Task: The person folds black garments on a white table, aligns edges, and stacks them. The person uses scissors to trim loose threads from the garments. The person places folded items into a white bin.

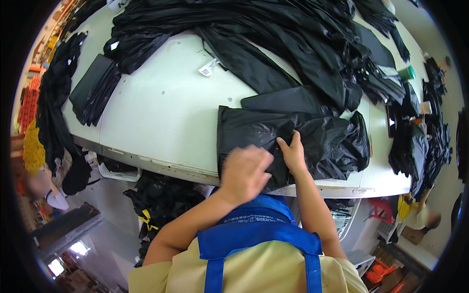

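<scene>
A shiny black garment [322, 139], folded into a broad bundle with a rumpled right end, lies at the near edge of the white table [146, 117]. My right hand [294, 155] rests on its middle, thumb and forefinger spread apart against the cloth; its other fingers are hidden. Over the bundle's left part is my left hand [246, 171], smeared by motion, so its fingers and any contact with the cloth are unclear. Just beyond lies another flat black folded piece [281, 100], partly covered by the bundle.
A large heap of black garments [254, 29] spreads across the far side. A folded black stack [95, 88] lies at the left; a white tag [208, 67] sits mid-table. More black clothes [413, 146] hang at the right edge. Other people [425, 217] are at both sides.
</scene>
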`<state>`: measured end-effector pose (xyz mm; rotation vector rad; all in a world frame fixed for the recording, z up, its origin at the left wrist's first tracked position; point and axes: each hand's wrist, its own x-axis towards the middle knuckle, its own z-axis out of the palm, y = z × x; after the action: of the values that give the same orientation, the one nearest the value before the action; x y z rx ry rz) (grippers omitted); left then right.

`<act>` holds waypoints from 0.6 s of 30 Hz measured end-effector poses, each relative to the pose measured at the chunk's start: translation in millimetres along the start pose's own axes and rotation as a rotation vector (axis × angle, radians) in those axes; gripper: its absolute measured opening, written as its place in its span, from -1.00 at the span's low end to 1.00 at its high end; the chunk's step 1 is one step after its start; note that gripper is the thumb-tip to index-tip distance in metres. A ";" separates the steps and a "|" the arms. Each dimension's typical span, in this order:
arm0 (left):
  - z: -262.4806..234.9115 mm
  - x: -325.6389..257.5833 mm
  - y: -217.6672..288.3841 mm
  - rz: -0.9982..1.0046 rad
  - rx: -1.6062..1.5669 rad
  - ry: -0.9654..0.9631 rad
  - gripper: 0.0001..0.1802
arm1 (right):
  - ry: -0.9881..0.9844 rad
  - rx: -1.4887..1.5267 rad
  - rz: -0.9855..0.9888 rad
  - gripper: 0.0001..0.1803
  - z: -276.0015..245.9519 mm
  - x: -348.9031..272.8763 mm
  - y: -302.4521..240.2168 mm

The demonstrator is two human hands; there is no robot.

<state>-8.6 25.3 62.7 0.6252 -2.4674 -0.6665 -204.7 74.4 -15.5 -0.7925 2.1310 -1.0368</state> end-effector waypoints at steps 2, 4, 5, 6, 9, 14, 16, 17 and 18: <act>7.3 -19.1 -13.1 -0.298 0.180 -0.055 -0.25 | -0.025 -0.069 -0.006 -0.41 1.9 2.0 -0.5; 44.6 -38.8 -28.9 -0.319 0.343 -0.201 -0.18 | -0.056 -0.104 0.024 -0.43 1.5 -1.7 -14.5; 51.8 -38.7 -31.8 -0.354 0.328 -0.234 -0.18 | -0.064 -0.043 -0.011 -0.43 4.0 1.4 -9.8; 55.7 -37.2 -36.1 -0.391 0.312 -0.267 -0.17 | -0.073 -0.111 0.030 -0.42 2.1 4.6 -7.4; 33.2 -49.7 -58.1 -0.507 -0.349 0.215 -0.46 | -0.158 0.071 0.018 -0.41 -5.8 16.3 7.4; 7.7 -73.1 -64.2 -0.915 -0.982 0.572 -0.58 | -0.217 0.351 0.046 -0.53 -9.7 14.2 13.0; 10.0 -71.1 -55.5 -0.915 -0.884 0.482 -0.57 | -0.344 0.420 0.118 -0.44 -14.3 15.2 11.2; 13.3 -72.2 -56.2 -0.856 -0.759 0.385 -0.56 | -0.356 0.436 0.141 -0.46 -14.1 15.3 9.6; 15.0 -73.5 -54.4 -0.819 -0.565 0.268 -0.53 | -0.369 0.454 0.143 -0.47 -10.9 12.9 7.7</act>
<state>55.2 27.9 -4.6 1.3752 -1.5940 -1.3992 -222.6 73.7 -20.0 -0.5493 1.5392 -1.1386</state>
